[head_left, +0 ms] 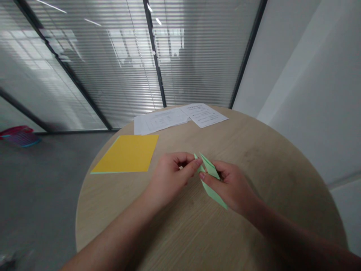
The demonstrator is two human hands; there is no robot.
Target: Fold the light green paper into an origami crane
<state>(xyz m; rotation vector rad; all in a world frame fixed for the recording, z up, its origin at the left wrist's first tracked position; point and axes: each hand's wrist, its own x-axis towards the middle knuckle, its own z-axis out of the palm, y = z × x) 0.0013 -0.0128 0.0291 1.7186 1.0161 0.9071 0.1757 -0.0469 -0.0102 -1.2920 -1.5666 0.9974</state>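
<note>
Both hands hold one piece of folded light green paper [213, 192] above the table. My left hand [175, 173] pinches its upper left tip between thumb and forefinger. Lower down and to the right, my right hand [234, 184] grips the body of the paper, thumb on top and fingers curled behind. Two pointed layers stand apart at the upper end, with a gap between them. Part of the paper is covered by the right hand's fingers.
A round wooden table [180, 241] lies under the hands. Yellow sheets [129, 152] with a green edge beneath rest at left. Printed white papers [163, 119] lie at the far edge. A pink and blue basket [21, 136] stands on the floor. Glass with blinds [197, 56] rises behind.
</note>
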